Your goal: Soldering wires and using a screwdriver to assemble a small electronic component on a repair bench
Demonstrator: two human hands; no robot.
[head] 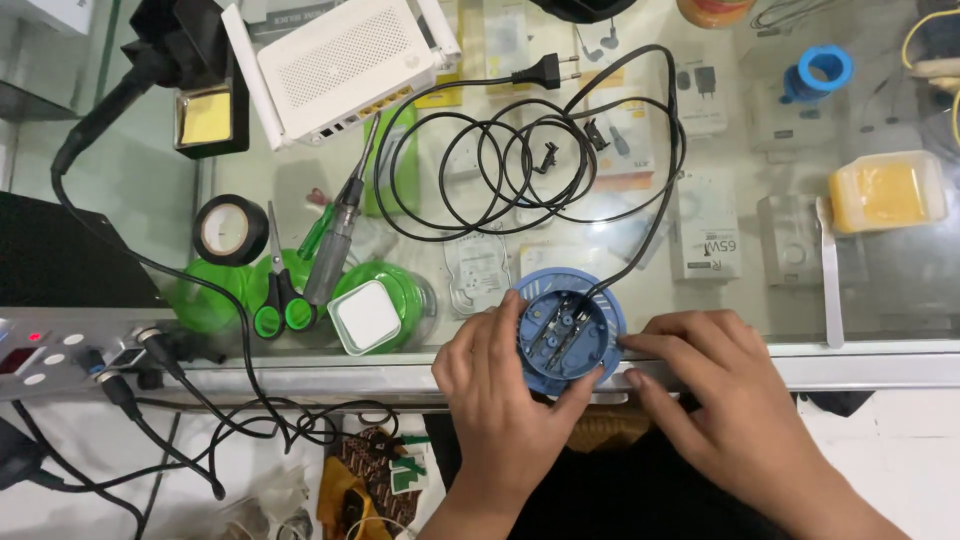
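Observation:
A round blue plastic socket housing [567, 328] lies open on the glass counter near its front edge, metal contacts showing inside. My left hand [497, 392] cups its left and lower rim, thumb under the front. My right hand [716, 393] rests beside it, fingertips touching the right rim. A black cable [520, 165] runs from the housing up into a loose coil and ends in a two-pin plug [545, 72].
On the counter lie green-handled scissors [277, 290], a screwdriver [336, 240], a black tape roll [230, 229], a white square adapter [365, 316], a white router [335, 60], a soldering stand [210, 118], a blue tape roll [822, 70] and a yellow-lidded box [886, 192]. Cables hang below left.

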